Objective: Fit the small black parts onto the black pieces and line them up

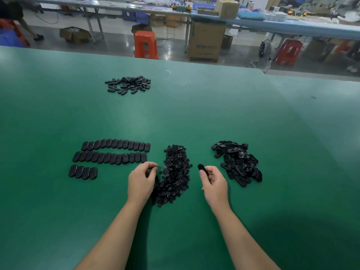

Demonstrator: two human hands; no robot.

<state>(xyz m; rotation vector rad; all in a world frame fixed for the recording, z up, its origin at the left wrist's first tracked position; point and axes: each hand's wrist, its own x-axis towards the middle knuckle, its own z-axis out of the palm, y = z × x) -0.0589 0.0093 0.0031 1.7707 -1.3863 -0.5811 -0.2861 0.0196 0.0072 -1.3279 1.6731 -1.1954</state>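
Right hand [213, 182] grips one black piece [201, 168]. Left hand [141, 179] pinches at the small-parts pile [175, 174] just right of it; contents indiscernible.

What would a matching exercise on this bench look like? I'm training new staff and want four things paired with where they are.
Things:
1. Neat rows of pieces
2. Pile of small parts
3. Loose heap of oval pieces
4. Single oval piece

Places:
A. Pinched in the right hand
B. Between the two hands
C. Left of the left hand
D. Right of the right hand

Pairs: 1-C, 2-B, 3-D, 4-A
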